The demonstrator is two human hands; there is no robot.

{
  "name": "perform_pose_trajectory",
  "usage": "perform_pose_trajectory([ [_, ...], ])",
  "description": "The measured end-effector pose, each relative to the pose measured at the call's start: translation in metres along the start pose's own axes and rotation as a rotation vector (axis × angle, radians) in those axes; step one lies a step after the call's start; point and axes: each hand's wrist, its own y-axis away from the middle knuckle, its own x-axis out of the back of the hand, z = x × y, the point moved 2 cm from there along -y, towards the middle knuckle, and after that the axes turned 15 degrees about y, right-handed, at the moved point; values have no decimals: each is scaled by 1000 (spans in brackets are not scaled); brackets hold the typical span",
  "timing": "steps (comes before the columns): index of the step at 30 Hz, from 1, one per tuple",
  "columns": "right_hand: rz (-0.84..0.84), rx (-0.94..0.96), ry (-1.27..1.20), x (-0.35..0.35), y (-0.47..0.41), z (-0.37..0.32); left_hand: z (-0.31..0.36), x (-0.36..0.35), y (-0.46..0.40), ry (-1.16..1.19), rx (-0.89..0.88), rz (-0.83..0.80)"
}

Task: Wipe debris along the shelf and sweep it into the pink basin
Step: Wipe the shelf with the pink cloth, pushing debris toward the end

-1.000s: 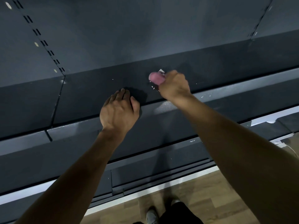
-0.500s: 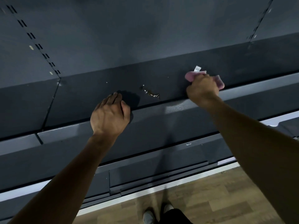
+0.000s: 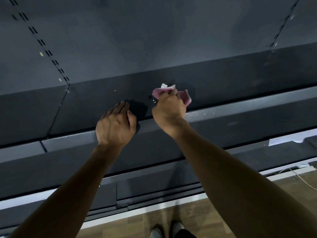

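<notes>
Right hand (image 3: 169, 109) swept cloth (image 3: 183, 97) leftward, gripping it; left hand (image 3: 116, 125) flat on shelf (image 3: 240, 93).

The cloth (image 3: 171, 93) lies on the shelf (image 3: 240, 79) under the right hand (image 3: 169, 109). The left hand (image 3: 115, 126) rests on the shelf's front edge, just left of it. Debris (image 3: 153, 100) lies between them.

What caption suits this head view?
Right hand wipes dark shelf with pink cloth; left hand rests on it.
</notes>
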Motion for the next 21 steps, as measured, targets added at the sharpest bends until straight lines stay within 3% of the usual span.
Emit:
perform_pose_trajectory([
  [3, 19, 110, -58, 12, 6, 1, 2, 3, 0, -6, 3, 1],
  [8, 19, -12, -300, 52, -21, 33, 4, 3, -1, -22, 0, 4],
  [15, 261, -145, -190, 84, -56, 85, 5, 4, -2, -32, 4, 11],
  [18, 195, -161, -85, 51, -58, 87, 5, 5, -3, -17, 12, -1],
  [21, 2, -133, 82, 16, -52, 75, 4, 5, -3, -1, 24, -17],
])
